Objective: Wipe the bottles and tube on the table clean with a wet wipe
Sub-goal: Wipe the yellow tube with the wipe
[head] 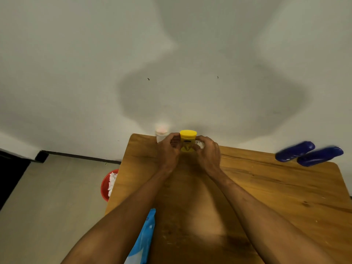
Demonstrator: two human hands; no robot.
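Yellow bottle (187, 141): upright, at the far edge of the wooden worktop (266, 187), held between both hands.
Left hand (168, 149): fingers curled round the bottle's left side.
Right hand (207, 151): curled round its right side; the white scrap (201, 144) at the fingers is probably the wet wipe.
Clear jar (161, 133): just left of the bottle.
Two blue bottles (294, 151): lying side by side at the far right.
Blue wipe pack (144, 237): near left edge.
Red bin (105, 185): on the floor, white wads inside.

Plain room: wooden table (266, 187), bare wall (76, 54).
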